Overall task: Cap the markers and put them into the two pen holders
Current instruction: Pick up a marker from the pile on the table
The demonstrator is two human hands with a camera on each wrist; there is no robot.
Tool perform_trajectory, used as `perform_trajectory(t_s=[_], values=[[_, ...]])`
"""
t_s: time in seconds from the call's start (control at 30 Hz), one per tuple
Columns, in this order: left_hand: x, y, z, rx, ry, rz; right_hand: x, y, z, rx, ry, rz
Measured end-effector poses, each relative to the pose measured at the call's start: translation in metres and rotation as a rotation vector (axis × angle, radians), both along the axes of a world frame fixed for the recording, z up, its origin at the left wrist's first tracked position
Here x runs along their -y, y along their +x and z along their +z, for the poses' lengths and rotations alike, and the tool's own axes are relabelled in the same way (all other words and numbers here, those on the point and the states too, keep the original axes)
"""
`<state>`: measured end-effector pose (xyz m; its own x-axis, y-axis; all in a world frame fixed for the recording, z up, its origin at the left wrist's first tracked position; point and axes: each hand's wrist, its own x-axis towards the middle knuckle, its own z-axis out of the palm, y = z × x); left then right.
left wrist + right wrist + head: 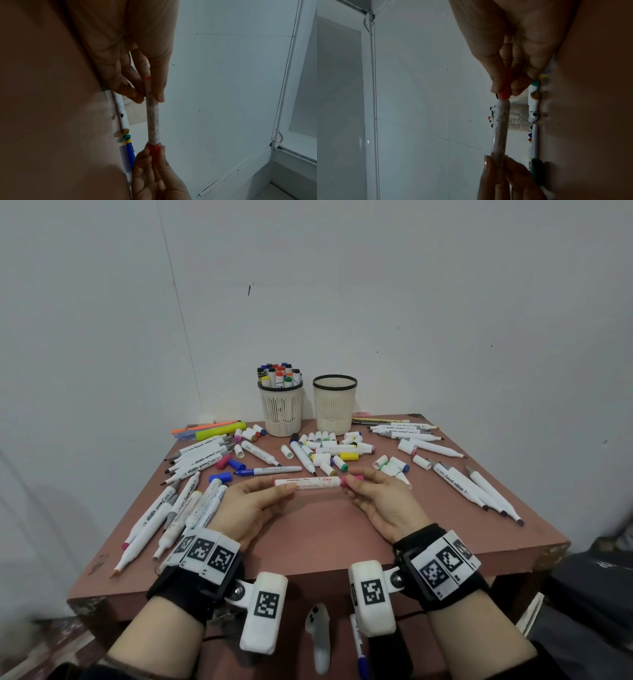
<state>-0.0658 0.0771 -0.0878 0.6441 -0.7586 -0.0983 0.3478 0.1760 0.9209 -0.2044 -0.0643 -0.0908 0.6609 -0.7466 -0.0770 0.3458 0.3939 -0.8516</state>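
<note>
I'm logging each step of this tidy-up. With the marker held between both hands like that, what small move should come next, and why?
Probably press the pink cap fully home. The left hand holds the white marker level over the table, and the right hand pinches the cap at its end, seemingly not yet fully seated. The right pen holder looks empty, so it could go there afterwards.

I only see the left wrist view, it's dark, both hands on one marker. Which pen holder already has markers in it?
Observer: In the head view, the left pen holder is packed with capped markers.
Operator: And the other one?
Observer: Nothing sticks out above the right pen holder.
Operator: Much left to cap?
Observer: Yes, many uncapped markers lie across the table.
</note>
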Motion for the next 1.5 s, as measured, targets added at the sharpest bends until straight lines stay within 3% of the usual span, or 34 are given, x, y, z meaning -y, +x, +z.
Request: perform_trajectory(t_s=[0.47,0.7,1.07,1.23,1.37,1.5], values=[[0.004,0.0,-0.004,0.034,0.054,0.077,-0.007,-0.001,-0.001,-0.029,-0.203,-0.06],[0.003,0.004,-0.002,0.057,0.121,0.03,-0.007,-0.001,-0.002,-0.019,-0.333,-0.053],[-0.001,0.001,0.004,-0.046,0.034,0.046,-0.006,0.001,0.001,0.113,-0.13,0.011],[-0.006,-0.004,0.01,-0.091,-0.074,0.18,-0.006,0.001,0.002,0.137,-0.116,0.047],[-0.008,-0.016,0.022,-0.017,-0.14,0.299,-0.009,0.0,0.004,0.109,-0.193,0.104],[-0.017,-0.024,0.04,0.177,-0.142,0.327,-0.014,-0.001,0.005,0.087,-0.292,0.124]])
